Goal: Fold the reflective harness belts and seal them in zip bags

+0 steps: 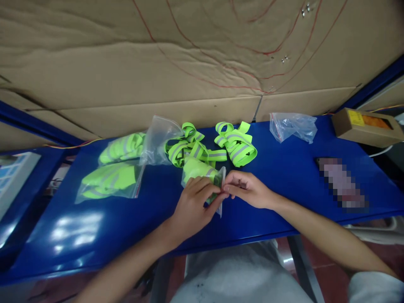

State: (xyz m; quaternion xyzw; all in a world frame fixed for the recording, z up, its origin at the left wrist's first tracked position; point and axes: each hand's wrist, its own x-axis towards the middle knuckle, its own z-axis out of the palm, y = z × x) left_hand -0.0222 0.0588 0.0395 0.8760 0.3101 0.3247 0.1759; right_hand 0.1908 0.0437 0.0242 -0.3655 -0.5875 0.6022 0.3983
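Observation:
Between my hands is a clear zip bag (222, 173) with a folded neon-yellow reflective strap (197, 167) inside. My left hand (195, 201) lies over the bag, thumb and fingers pinching its edge. Right beside it, my right hand (248, 189) pinches the same edge, fingertips almost meeting the left ones. Just behind the bag lies a loose heap of neon-yellow reflective straps (191, 147), and a second bundle of straps (238, 145) sits to its right. My fingers hide part of the bag's opening.
Two packed bags of neon-yellow straps (109, 181) lie on the left of the blue table (252, 225). A clear bag (159, 141) leans near the heap, another clear bag (293, 126) lies at the back right. A cardboard box (368, 128) and a blurred-out phone-shaped object (344, 183) are at right.

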